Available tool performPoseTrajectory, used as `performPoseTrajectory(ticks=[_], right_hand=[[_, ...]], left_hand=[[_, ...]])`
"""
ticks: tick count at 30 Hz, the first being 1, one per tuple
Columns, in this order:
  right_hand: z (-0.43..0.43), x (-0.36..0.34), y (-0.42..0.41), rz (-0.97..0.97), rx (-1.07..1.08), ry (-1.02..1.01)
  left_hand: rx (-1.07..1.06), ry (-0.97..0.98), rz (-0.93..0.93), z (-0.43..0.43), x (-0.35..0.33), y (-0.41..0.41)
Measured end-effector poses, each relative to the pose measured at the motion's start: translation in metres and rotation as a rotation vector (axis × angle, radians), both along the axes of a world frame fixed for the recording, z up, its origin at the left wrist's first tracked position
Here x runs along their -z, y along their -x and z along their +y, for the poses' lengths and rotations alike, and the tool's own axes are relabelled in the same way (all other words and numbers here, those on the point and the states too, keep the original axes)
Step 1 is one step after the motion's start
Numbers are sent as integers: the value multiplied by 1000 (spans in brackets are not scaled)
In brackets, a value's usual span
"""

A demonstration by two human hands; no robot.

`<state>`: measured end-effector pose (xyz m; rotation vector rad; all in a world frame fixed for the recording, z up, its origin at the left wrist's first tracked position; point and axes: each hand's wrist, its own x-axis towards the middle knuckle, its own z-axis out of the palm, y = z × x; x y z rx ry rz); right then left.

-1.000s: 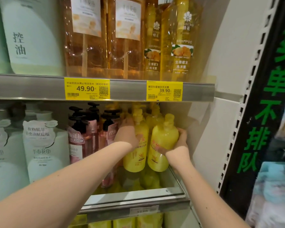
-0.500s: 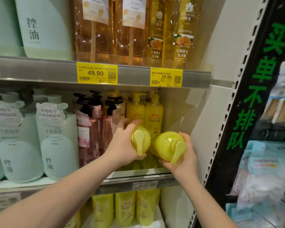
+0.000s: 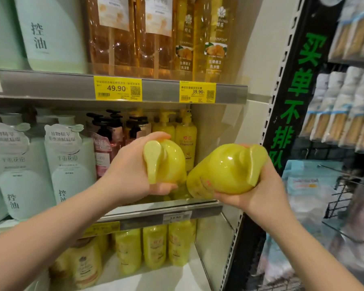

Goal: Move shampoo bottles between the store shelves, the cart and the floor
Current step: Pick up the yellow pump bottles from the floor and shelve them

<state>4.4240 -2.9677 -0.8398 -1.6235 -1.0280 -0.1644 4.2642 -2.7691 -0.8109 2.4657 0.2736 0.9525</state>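
Left hand and right hand are each gripping a yellow shampoo bottle just in front of the middle shelf.
The left hand is curling fingers and thumb round the shoulder of the left pump bottle, and the right hand is cupping the right pump bottle from below. Both bottles are tipping pump-first toward the camera with their bases toward the shelf, probably because a grip near the neck is letting each one slide clear of the row. Between the hands the two are almost touching. Beyond the left hand's fingertips, the remaining yellow bottles are standing upright. The held bottles' labels are mostly hiding behind their own tops, most of the right hand's fingers are lying out of sight behind its bottle, and no cart or floor is showing.
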Motion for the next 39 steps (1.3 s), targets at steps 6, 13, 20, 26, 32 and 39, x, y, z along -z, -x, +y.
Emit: performPoseTrajectory(ticks=[6,13,20,26,32,39], right_hand=[[-54,12,24,94,-5,138],[-101,109,36,269,107,301],[-117,233,32,477,182,489],[-127,328,21,633,225,627],[-124,385,12,684,297,794],[-115,415,-2,707,333,856]], left_hand=[[104,1,99,-33,12,21],[246,178,321,-68,107,6],[266,292,609,-101,238,-22],[213,401,744,-125,334,-36],[121,416,852,-136,404,-51],[110,527,787,-141,445,-74]])
